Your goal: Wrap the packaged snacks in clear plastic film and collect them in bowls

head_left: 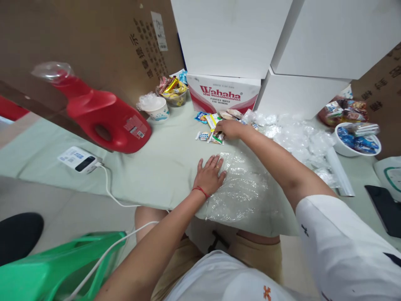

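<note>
My left hand (pixel 209 175) lies flat with spread fingers on the table, at the left edge of a sheet of clear plastic film (pixel 242 188). Farther back, my right hand (pixel 230 128) reaches down into a small pile of wrapped snacks, its fingers curled and pressed together. Whatever is between the fingertips is hidden. Around them lie a yellow-and-white packet (pixel 213 121), a green-edged packet (pixel 216 138), a blue packet (pixel 201 117) and a small white packet (pixel 203 136).
Crumpled clear plastic (pixel 291 136) and a film roll (pixel 340 171) lie right. A white bowl (pixel 357 148) holds blue packets. Left stand a red jug (pixel 109 113), a paper cup (pixel 159 109) and a candy tub (pixel 177 99). A Wahaba-printed box (pixel 224 94) stands behind; a cabled white device (pixel 79 159) sits left.
</note>
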`<action>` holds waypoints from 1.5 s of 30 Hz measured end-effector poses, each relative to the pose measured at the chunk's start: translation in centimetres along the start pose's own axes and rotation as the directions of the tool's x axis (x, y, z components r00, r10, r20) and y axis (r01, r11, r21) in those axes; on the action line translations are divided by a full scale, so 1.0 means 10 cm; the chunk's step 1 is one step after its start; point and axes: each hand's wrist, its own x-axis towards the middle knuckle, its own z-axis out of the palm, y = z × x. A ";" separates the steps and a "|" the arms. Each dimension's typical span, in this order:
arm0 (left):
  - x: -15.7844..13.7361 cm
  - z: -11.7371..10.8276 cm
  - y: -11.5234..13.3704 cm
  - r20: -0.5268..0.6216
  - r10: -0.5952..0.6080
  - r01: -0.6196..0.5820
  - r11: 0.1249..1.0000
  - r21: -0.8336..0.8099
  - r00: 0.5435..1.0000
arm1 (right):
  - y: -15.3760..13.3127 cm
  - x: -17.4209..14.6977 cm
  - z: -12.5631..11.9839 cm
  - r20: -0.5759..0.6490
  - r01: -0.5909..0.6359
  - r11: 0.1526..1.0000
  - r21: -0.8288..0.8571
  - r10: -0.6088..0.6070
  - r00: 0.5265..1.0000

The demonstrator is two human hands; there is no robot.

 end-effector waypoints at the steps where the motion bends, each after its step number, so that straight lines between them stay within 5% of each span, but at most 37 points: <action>1: 0.00 0.00 0.00 -0.001 0.000 0.000 1.000 0.001 1.000 | -0.02 0.07 0.02 0.041 0.023 1.000 -0.017 -0.022 0.999; 6: -0.01 0.01 0.00 -0.019 0.003 -0.003 1.000 -0.005 1.000 | 0.02 0.10 0.13 0.087 -0.065 0.997 -0.034 0.068 0.994; 11: -0.01 0.00 0.00 -0.018 0.000 0.000 1.000 -0.011 1.000 | 0.04 0.04 0.13 -0.025 -0.207 0.973 0.103 0.210 0.977; 21: -0.01 -0.01 0.00 -0.010 0.005 -0.005 1.000 -0.027 1.000 | -0.50 0.15 0.19 0.069 -0.341 0.940 0.031 0.338 0.938; 29: -0.01 0.03 -0.02 -0.046 -0.001 -0.002 0.998 -0.059 0.999 | -0.34 -0.85 -0.06 -0.089 -0.211 0.967 0.140 0.224 0.970; 34: 0.01 0.03 -0.03 -0.025 -0.011 0.009 0.998 -0.060 1.000 | -0.56 -1.56 0.13 0.004 -0.065 0.979 0.194 0.065 0.998; 40: 0.03 0.06 -0.02 -0.036 -0.073 0.075 0.996 0.046 0.997 | -0.89 -1.70 0.62 0.012 -0.142 0.971 0.191 0.142 0.990; 45: 0.05 0.08 -0.02 -0.002 -0.093 0.092 0.993 0.069 0.996 | -0.83 -1.78 0.81 -0.081 -0.145 0.937 0.318 0.179 0.981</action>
